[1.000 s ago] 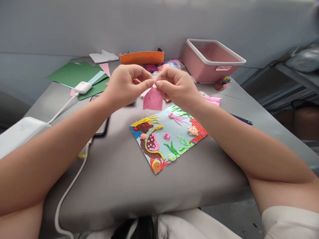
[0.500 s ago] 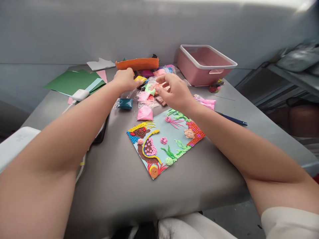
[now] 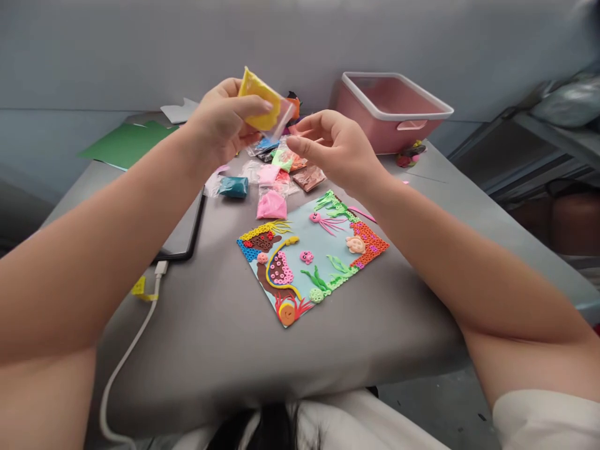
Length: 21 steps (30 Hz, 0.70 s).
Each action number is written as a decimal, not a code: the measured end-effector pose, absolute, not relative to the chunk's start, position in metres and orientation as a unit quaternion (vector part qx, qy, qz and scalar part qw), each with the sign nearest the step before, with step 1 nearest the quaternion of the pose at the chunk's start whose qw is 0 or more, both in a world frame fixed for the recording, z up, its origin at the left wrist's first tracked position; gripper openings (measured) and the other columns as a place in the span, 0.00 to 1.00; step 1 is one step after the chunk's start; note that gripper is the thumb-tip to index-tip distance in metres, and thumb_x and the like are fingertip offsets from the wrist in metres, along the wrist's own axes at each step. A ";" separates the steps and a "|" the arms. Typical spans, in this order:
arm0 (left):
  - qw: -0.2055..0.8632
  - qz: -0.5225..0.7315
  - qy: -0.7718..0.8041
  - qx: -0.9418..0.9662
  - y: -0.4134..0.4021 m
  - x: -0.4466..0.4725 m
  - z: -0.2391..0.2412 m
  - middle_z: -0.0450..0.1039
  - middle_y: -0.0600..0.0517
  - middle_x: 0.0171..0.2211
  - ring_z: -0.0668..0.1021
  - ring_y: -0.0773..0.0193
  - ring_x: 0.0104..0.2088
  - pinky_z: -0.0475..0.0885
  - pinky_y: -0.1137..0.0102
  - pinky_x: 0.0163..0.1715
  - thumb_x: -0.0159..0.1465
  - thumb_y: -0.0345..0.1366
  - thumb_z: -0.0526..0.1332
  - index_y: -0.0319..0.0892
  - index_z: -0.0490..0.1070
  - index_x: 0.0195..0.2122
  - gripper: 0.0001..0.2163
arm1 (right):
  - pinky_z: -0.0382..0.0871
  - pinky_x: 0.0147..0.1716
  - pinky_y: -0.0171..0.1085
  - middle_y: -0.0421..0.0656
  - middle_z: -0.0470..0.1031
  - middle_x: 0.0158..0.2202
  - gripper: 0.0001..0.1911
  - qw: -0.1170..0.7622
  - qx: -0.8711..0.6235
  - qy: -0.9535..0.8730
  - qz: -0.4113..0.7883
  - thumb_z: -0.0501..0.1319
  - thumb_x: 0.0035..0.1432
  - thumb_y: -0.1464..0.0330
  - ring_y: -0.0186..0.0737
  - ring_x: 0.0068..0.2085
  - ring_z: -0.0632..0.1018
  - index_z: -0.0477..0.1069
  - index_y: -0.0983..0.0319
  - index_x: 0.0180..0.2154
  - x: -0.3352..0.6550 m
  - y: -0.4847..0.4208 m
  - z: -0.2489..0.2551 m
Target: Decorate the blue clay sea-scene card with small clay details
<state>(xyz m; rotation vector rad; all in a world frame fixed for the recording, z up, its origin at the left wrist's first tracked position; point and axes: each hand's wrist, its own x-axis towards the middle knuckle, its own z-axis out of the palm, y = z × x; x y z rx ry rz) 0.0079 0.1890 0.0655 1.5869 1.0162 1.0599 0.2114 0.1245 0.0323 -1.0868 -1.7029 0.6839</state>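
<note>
My left hand holds up a clear packet of yellow modelling clay, pinched between thumb and fingers above the back of the table. Just right of the packet's clear end, my right hand hangs with fingers curved and apart, and I see nothing in it. Below the hands lie several more clay packets, among them a pink packet, a teal packet and a brown packet. Nearer to me lies a light blue board decorated with clay sea creatures and plants.
A pink basket with a white rim stands at the back right. Green paper sheets lie at the back left. A tablet with a white cable is partly under my left forearm.
My left hand has lifted the yellow clay packet from the pile and raised it. My right hand stays near the same place, slightly higher and further right.
</note>
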 end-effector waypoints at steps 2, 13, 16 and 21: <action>0.510 0.437 0.407 0.619 0.158 0.016 0.072 0.77 0.53 0.46 0.79 0.64 0.45 0.79 0.61 0.48 0.56 0.25 0.65 0.46 0.59 0.35 0.15 | 0.77 0.33 0.34 0.41 0.79 0.39 0.21 0.510 -0.443 -0.651 0.346 0.73 0.57 0.52 0.35 0.36 0.80 0.72 0.59 0.40 0.204 0.121 0.032; 0.517 0.468 0.393 0.600 0.122 0.011 0.071 0.78 0.49 0.47 0.84 0.59 0.42 0.82 0.55 0.48 0.57 0.26 0.69 0.46 0.69 0.40 0.13 | 0.67 0.24 0.29 0.38 0.69 0.29 0.15 0.560 -0.407 -0.494 0.526 0.65 0.67 0.71 0.26 0.27 0.71 0.71 0.61 0.26 0.192 0.104 0.050; 0.510 0.433 0.424 0.611 0.126 0.007 0.067 0.78 0.47 0.51 0.84 0.54 0.46 0.81 0.52 0.49 0.59 0.30 0.69 0.47 0.69 0.42 0.13 | 0.70 0.25 0.30 0.38 0.70 0.28 0.09 0.540 -0.384 -0.503 0.555 0.65 0.64 0.72 0.28 0.27 0.74 0.73 0.61 0.29 0.194 0.104 0.047; 0.211 0.424 0.503 0.723 0.130 0.002 0.059 0.70 0.43 0.57 0.75 0.44 0.57 0.69 0.46 0.62 0.51 0.28 0.73 0.48 0.69 0.40 0.19 | 0.76 0.28 0.30 0.40 0.74 0.28 0.06 0.517 -0.360 -0.572 0.525 0.70 0.60 0.70 0.30 0.29 0.77 0.76 0.64 0.32 0.199 0.104 0.045</action>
